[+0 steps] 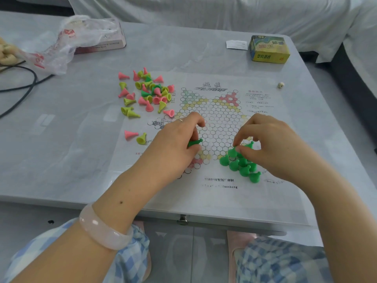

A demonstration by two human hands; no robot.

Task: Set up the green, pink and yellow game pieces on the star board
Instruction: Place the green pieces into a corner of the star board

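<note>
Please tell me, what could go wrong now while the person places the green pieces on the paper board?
1. The right hand sets a green piece right against the standing green cluster; a small bump might topple its neighbours.
2. The paper board lies loose under both wrists, so it may slide and shift the pieces.
3. The left hand holds a spare green piece in a loose-looking grip; it could drop.

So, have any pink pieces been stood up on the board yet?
No, only green pieces stand on the star board; the pink pieces lie in the loose pile beside it.
</note>
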